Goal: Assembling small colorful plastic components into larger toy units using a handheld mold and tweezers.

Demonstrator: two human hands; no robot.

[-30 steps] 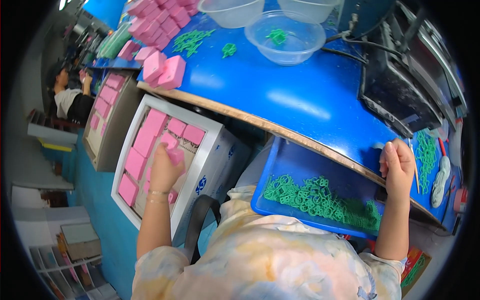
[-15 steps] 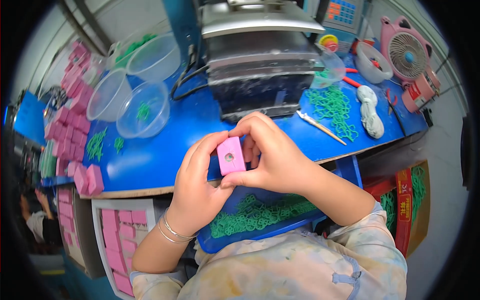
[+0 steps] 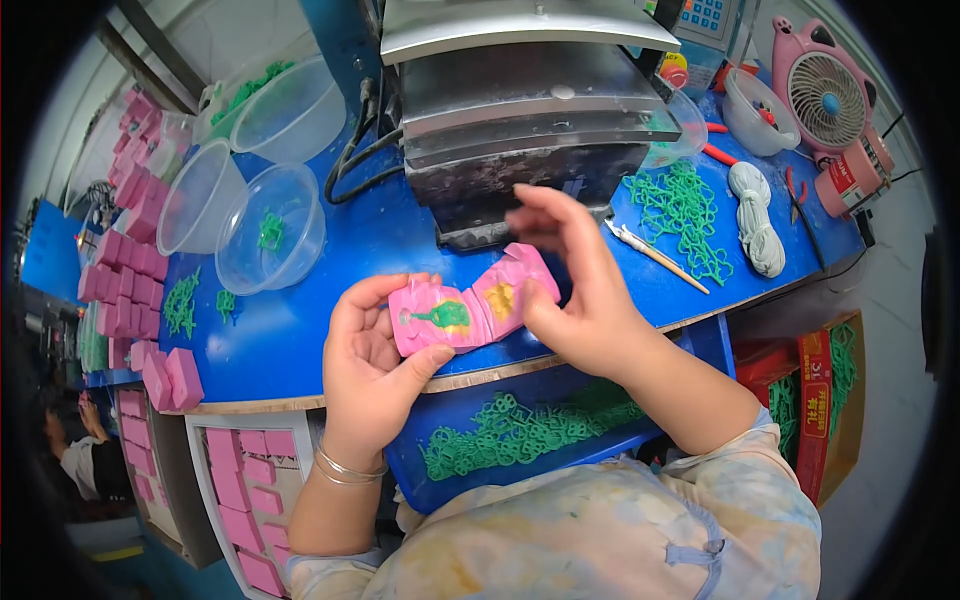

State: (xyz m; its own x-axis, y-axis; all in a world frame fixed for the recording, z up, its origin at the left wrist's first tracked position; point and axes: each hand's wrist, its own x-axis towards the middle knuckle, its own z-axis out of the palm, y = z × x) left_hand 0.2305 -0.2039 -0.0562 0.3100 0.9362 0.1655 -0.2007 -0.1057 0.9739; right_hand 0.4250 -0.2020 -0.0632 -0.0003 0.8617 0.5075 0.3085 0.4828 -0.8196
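Observation:
A pink rubber mold (image 3: 408, 332) is spread apart like a book over the front edge of the bench. On its left half lies a green wax piece (image 3: 450, 315) with a thin stem, over a yellowish patch. My left hand (image 3: 368, 380) grips that half, thumb along the lower edge and fingers behind it. The right half is tilted up and has a yellowish hollow. My right hand (image 3: 590, 300) is beside it, thumb against the right half, the other fingers stretched away and blurred by motion.
A metal press (image 3: 525, 130) stands behind the mold. Clear bowls (image 3: 270, 230) and pink molds (image 3: 130, 285) are at left. Green wax pieces (image 3: 690, 220), a wooden-handled tool (image 3: 660, 258) and a fan (image 3: 828, 95) are at right. A blue drawer (image 3: 400, 470) holds green pieces.
The closed pink mold has been parted into two spread halves, showing the green wax piece. My right fingers have lifted away from it, and my left hand has moved slightly left and down.

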